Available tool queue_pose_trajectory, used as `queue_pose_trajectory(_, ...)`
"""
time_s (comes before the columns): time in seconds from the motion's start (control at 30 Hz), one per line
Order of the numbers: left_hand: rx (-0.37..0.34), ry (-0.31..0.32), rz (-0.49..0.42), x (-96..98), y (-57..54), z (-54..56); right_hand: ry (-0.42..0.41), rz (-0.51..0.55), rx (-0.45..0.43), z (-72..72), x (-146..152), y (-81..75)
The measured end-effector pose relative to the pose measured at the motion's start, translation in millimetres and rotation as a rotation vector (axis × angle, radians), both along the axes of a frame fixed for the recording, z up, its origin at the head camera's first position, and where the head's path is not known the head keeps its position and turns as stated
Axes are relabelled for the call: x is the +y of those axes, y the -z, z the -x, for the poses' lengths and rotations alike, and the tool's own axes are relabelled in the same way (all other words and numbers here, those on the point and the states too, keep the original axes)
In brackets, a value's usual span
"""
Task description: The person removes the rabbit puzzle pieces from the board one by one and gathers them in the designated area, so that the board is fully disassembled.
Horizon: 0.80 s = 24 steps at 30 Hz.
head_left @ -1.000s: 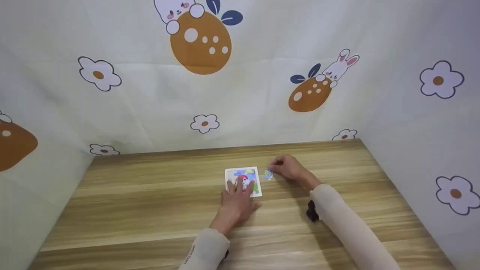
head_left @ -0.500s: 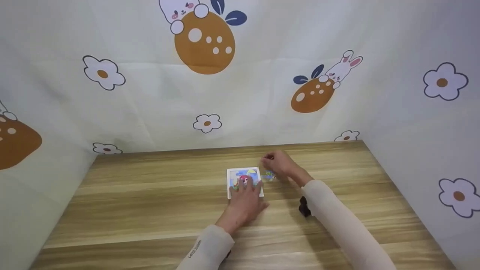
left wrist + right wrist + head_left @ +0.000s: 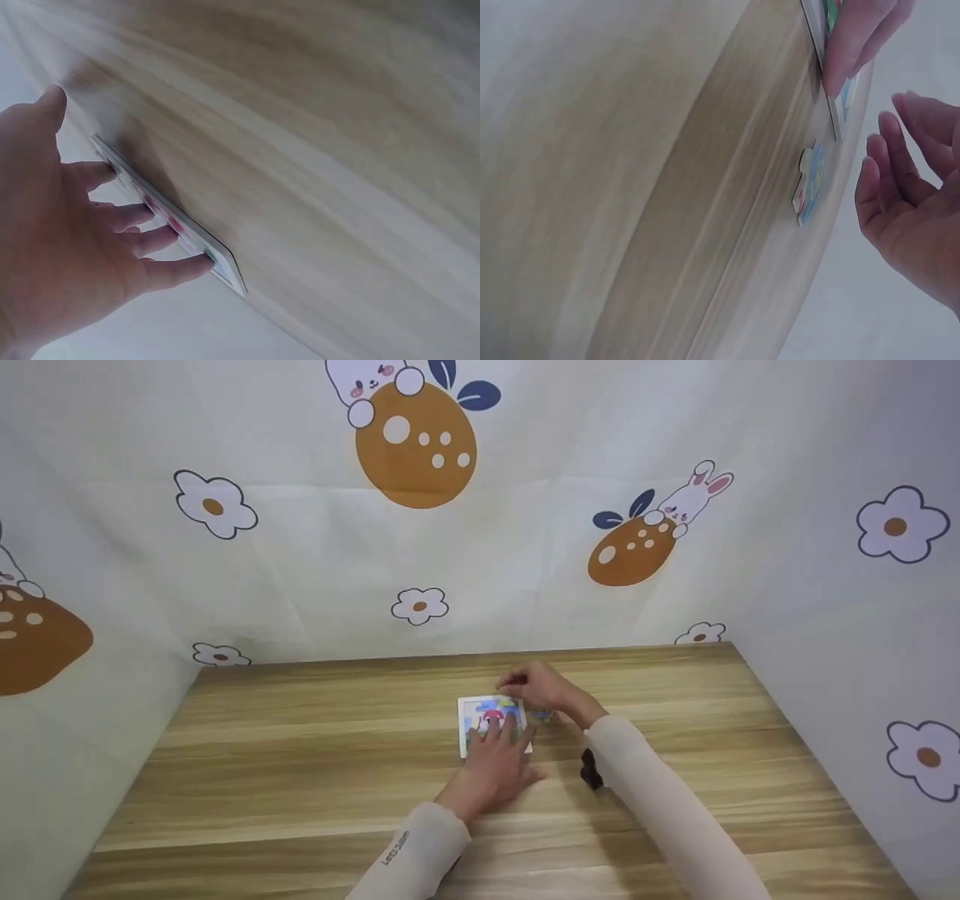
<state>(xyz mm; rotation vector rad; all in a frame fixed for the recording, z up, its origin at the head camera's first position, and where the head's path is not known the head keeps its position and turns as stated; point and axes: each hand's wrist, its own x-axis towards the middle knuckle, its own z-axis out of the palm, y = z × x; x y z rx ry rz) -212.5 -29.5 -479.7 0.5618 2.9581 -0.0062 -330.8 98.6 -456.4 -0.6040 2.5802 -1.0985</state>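
A small jigsaw puzzle (image 3: 469, 709) in a white frame lies on the wooden table, printed with a pink-red and white figure on blue. Across its near part my left hand (image 3: 495, 769) spreads its fingers, the tips pressing on the picture; the left wrist view shows them fairly straight against the puzzle (image 3: 174, 219). My right hand (image 3: 544, 688) hovers over the far right corner, thumb and forefinger close together, the other fingers loosely bent. Whether a piece sits between them I cannot tell. Beside the frame's right edge lies loose blue jigsaw material (image 3: 810, 184), partly under the right hand from above.
A wood-grain table (image 3: 315, 780) carries everything. Pale cloth (image 3: 315, 555) printed with rabbits, oranges and flowers hangs behind it and at both sides. A black device (image 3: 591, 769) shows under the right sleeve.
My right hand has moved left, from beside the loose jigsaw material to over the frame's far right corner. The left hand stays on the puzzle. The head view has shifted slightly.
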Motion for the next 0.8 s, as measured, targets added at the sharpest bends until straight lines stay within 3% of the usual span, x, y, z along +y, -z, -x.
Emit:
queue_pose_trajectory(0.27,-0.067,0.04,0.008,-9.1,-1.6,1.6,-0.117,0.015,0.008,5.8,-12,4.6)
queue_pose_trajectory(0.47,-0.113,0.065,0.008,-14.4,-2.1,3.6,-0.134,0.007,-0.019,8.9,-17,11.0)
queue_pose_trajectory(0.8,-0.134,0.055,-0.027,-16.6,-4.3,2.9,-0.182,0.004,-0.047,12.4,-14,12.3)
